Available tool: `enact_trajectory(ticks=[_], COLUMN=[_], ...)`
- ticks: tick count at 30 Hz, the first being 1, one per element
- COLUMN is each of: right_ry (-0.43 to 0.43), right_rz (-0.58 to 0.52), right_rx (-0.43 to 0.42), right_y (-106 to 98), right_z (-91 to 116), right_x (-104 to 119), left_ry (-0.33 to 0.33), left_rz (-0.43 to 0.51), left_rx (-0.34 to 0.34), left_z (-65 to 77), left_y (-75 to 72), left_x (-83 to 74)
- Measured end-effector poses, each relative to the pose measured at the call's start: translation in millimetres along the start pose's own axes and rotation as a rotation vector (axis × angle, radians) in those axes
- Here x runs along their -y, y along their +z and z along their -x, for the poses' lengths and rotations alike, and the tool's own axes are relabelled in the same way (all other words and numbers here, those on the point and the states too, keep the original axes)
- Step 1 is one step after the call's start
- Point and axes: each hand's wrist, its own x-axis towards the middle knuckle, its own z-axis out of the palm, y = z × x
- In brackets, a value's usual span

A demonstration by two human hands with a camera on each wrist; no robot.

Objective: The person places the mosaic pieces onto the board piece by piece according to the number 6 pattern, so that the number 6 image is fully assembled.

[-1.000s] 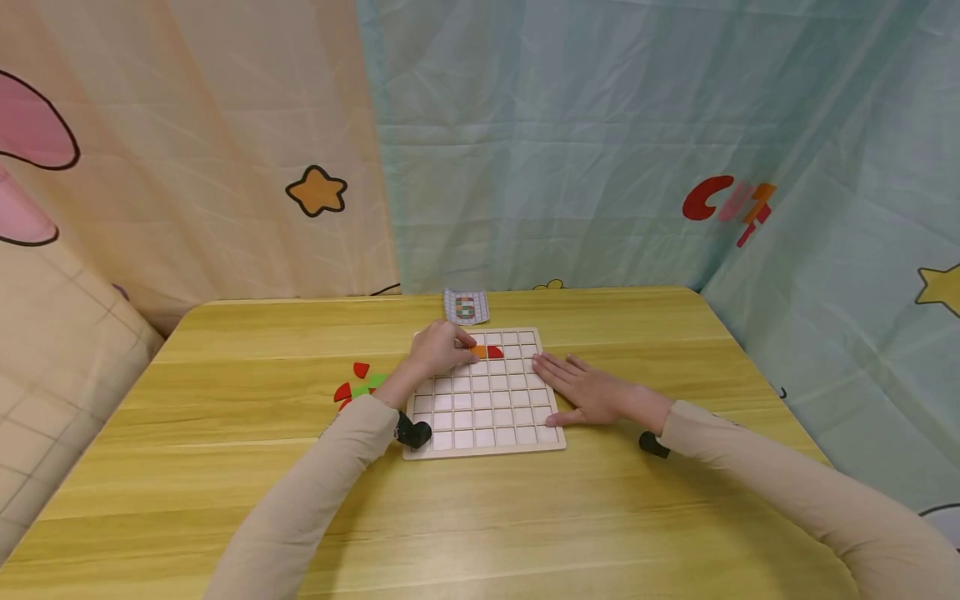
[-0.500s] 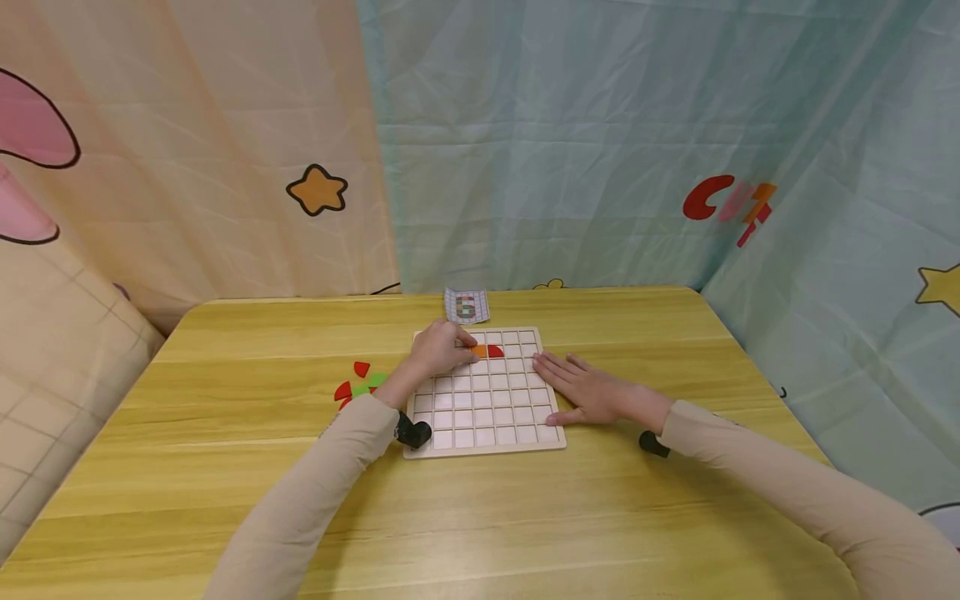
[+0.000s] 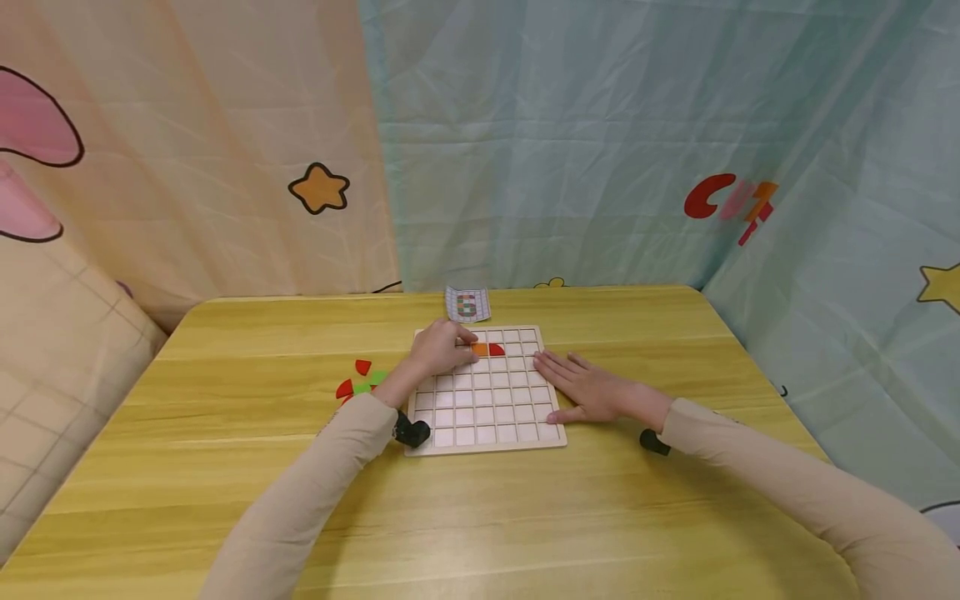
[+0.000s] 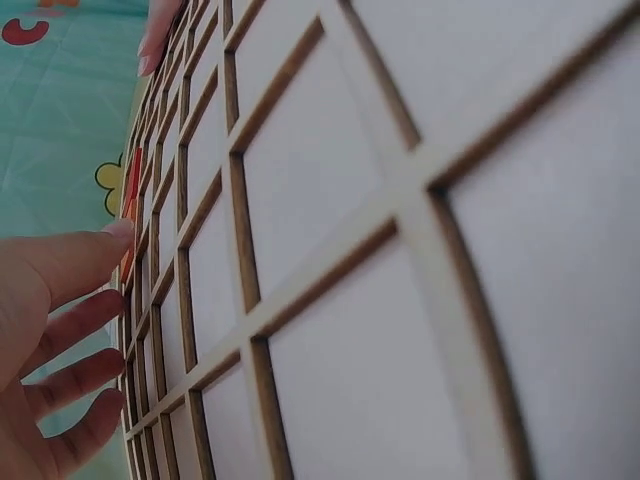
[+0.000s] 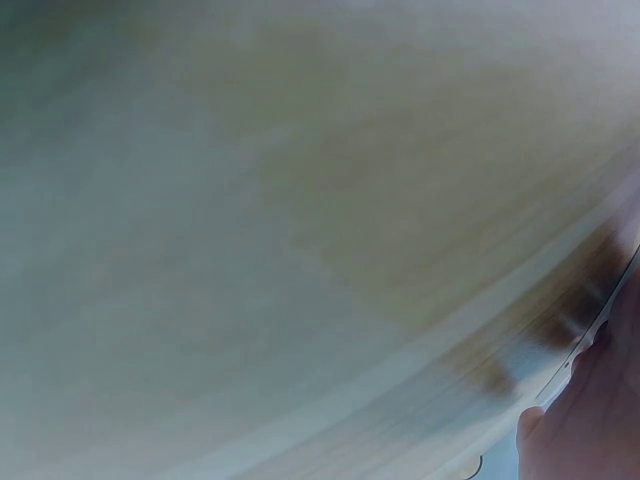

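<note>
A wooden grid board [image 3: 487, 450] with pale square cells lies on the table. In its upper rows an orange square tile [image 3: 481, 350] sits beside a red quarter-round tile [image 3: 497, 350]. My left hand [image 3: 442, 348] reaches over the board's upper left, thumb and forefinger pinching the orange tile at its near and far edges. In the left wrist view that hand [image 4: 60, 330] shows its thumb at the tile, while the other fingers bend loosely by the board's edge. My right hand [image 3: 585, 389] rests flat with spread fingers on the board's right rim.
Left of the board lie several loose tiles, among them a red quarter-round one [image 3: 363, 367] and a green one [image 3: 379, 377], partly behind my left forearm. A small printed pattern card [image 3: 467, 305] stands behind the board. Fabric curtains [image 3: 540, 167] border the wooden table [image 3: 480, 517].
Both hands and the tiles keep their places. The head view has shifted very slightly.
</note>
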Motion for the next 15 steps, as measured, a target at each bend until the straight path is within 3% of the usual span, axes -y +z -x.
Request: enact_trajectory(ticks=[6,15], right_ry=[0.001,-0.015], right_rz=[0.013,0.007], right_rx=[0.005,-0.017], right_y=[0.5,1.7], right_z=[-0.7,-0.2], right_x=[-1.6,-2.2], left_ry=[0.009,-0.064], left_rz=[0.004,0.029], left_rx=[-0.001,-0.047], left_z=[6.3,19.1], left_y=[-3.9,-14.2], left_x=[0.0,5.9])
